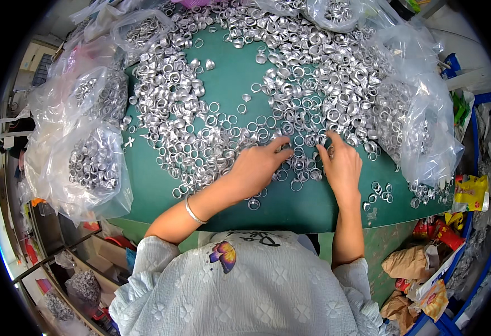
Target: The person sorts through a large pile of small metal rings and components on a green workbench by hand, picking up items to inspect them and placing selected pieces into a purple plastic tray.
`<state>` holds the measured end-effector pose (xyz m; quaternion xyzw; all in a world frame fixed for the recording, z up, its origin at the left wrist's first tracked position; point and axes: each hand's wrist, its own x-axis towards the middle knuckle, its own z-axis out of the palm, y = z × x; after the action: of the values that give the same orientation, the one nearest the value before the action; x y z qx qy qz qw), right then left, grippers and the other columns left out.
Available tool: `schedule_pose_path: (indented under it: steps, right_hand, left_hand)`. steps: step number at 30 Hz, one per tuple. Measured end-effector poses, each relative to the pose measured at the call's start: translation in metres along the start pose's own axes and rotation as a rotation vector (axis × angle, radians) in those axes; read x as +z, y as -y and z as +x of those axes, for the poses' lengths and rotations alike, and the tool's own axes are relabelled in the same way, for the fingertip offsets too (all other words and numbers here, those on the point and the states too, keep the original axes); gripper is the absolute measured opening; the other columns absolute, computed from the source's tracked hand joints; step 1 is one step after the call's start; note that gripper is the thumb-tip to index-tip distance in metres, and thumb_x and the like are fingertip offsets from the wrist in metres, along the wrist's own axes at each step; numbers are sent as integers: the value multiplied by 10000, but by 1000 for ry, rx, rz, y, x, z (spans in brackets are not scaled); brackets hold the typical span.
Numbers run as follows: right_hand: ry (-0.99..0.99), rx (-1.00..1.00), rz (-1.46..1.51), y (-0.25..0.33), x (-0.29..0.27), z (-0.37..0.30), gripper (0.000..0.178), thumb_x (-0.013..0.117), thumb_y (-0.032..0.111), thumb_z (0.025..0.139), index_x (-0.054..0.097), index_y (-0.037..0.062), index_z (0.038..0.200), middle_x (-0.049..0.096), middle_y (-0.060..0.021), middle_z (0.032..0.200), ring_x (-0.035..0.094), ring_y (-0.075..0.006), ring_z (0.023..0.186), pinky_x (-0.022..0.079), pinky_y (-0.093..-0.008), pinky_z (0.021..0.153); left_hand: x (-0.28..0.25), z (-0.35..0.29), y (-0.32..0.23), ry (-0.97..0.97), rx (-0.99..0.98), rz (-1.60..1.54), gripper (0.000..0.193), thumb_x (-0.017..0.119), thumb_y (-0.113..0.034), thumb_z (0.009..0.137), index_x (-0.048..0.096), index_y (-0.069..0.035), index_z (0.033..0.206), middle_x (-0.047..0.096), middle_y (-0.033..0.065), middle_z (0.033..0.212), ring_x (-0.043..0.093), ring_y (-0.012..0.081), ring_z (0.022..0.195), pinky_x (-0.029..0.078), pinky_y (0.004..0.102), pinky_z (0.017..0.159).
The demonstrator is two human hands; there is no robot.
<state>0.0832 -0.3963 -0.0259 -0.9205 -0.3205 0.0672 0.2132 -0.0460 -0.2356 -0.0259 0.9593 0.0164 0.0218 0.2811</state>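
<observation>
A thick spread of silver-coloured metal rings [200, 151] covers much of the green tabletop. My left hand [259, 168], with a bangle [194, 210] on its wrist, reaches into the middle of the rings. Its fingertips are apart and touch the loose rings there; the thumb is partly hidden. Just to the right, my right hand [342, 167] rests at the edge of another cluster of rings [308, 162]. Its thumb and index finger stand apart, with rings beside and beneath them. No ring shows plainly gripped in either hand.
Clear plastic bags of rings [94, 165] stand along the table's left side, with another bag [394, 115] at the right. A smaller group of rings [381, 192] lies near the front right edge. Blue shelving [475, 162] and paper bags [410, 260] are beyond the table.
</observation>
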Motion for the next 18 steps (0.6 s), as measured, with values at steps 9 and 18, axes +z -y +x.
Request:
schedule_pose_path:
  steps: [9, 18]
  right_hand:
    - [584, 307, 1901, -11, -12, -26, 364, 450, 227, 957, 506, -81, 1143, 396, 11, 595, 335, -58, 425, 257, -196, 376]
    - [820, 362, 2069, -1, -3, -32, 360, 432, 250, 959, 484, -59, 1135, 389, 2, 607, 332, -72, 421, 261, -207, 380]
  left_hand:
    - [-2, -7, -12, -193, -112, -655, 348, 617, -17, 796, 586, -62, 1140, 628, 47, 934, 547, 114, 638, 429, 232, 589]
    - [-12, 1, -36, -132, -192, -1034, 406, 666, -39, 788, 568, -52, 1182, 542, -22, 748, 418, 32, 624, 370, 190, 575]
